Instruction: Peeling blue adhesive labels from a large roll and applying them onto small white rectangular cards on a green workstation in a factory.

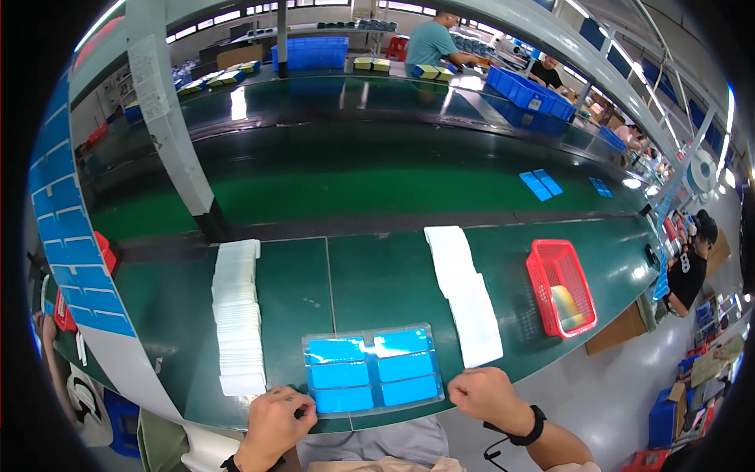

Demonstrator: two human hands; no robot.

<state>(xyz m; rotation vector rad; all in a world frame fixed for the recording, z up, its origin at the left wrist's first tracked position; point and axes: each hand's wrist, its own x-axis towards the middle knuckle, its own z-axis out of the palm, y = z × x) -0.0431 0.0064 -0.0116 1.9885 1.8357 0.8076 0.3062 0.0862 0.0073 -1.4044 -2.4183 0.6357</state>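
A clear plastic sheet with two columns of blue rectangular pads (372,371) lies on the green table just in front of me. My left hand (277,423) is closed at its lower left corner, thumb and forefinger curled into a ring. Beyond the sheet's right edge, my right hand (489,400) is closed with the fingers curled under. What either hand pinches, if anything, is hidden. A long overlapped row of white cards (237,318) runs up the table beyond my left hand. Another fanned row of white pieces (464,295) ends just above my right hand.
A red plastic basket (562,287) with a yellowish piece inside stands at the right. Behind the table runs a green conveyor belt (377,193) carrying blue pad sheets (540,185). A grey post (174,126) rises at the left. Across the belt, a person (429,41) works beside blue bins (314,53).
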